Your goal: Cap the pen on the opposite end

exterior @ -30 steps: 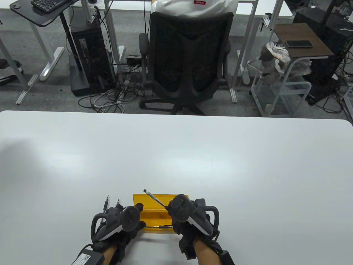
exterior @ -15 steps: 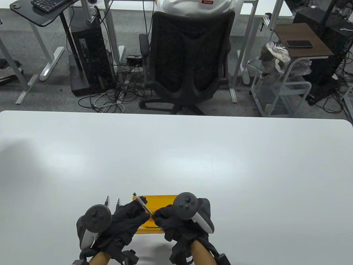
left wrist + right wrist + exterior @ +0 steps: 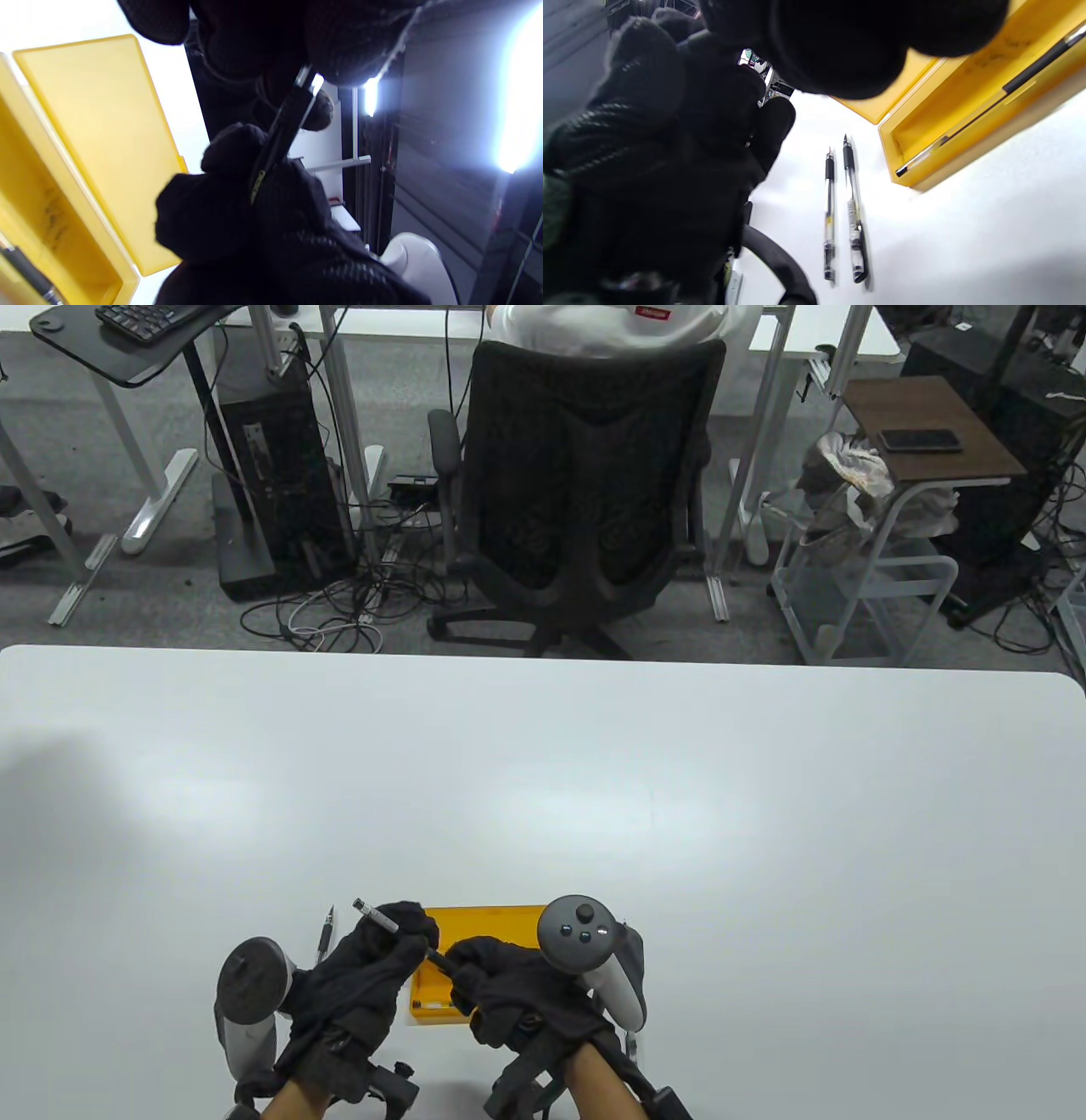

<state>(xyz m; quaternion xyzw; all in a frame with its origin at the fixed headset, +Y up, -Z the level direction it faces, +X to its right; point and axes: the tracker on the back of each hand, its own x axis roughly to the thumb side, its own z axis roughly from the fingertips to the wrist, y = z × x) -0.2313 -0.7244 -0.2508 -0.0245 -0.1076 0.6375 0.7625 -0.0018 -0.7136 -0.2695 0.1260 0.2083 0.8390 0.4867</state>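
Both hands hold one dark pen (image 3: 405,940) in the air over the open yellow pen box (image 3: 509,918). My left hand (image 3: 397,931) grips the pen's far part, and its silver end sticks out past the fingers up and left. My right hand (image 3: 458,965) grips the near part of the barrel. In the left wrist view the pen (image 3: 283,127) runs from my left fingers (image 3: 254,46) at the top down into my right fingers (image 3: 237,199). I cannot tell where the cap sits.
Two more pens (image 3: 829,212) (image 3: 855,220) lie side by side on the white table left of the box; one shows in the table view (image 3: 326,937). Another pen (image 3: 1026,72) lies inside the box (image 3: 967,161). The table (image 3: 594,780) stretches far beyond.
Both hands have turned palm-inward and shifted left. The pen, first held only by my right hand, is now gripped by both, and its far end has swung to the left.
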